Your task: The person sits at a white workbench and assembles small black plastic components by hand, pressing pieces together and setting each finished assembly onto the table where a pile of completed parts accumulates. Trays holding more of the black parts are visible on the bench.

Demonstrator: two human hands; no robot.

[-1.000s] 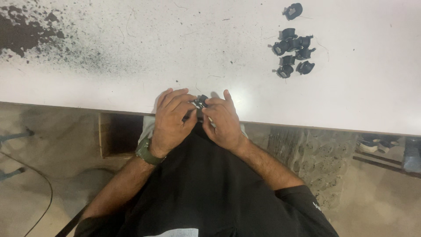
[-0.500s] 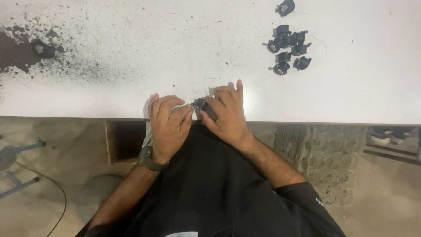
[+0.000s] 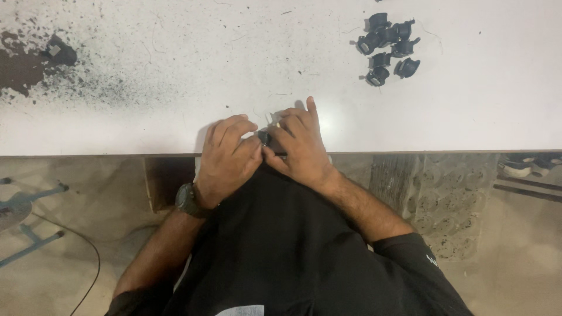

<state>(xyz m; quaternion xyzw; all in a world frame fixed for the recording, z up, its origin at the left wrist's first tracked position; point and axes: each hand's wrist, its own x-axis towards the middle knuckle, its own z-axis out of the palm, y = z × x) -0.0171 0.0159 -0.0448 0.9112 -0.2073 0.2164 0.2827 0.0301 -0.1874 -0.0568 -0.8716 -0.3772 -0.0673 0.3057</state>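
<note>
White table (image 3: 146, 126) bears black parts (image 3: 387, 44) and seemingly dark powder (image 3: 23, 64).

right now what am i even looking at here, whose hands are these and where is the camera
The camera is worn on a person's head and looks straight down, so you see that person's own two bare hands. The left hand, with a dark wristwatch, and the right hand meet at the near edge of a white table. Between their fingers they pinch a small dark part; most of it is hidden. A cluster of similar black parts lies further back on the right, and dark powder is scattered on the left.
</note>
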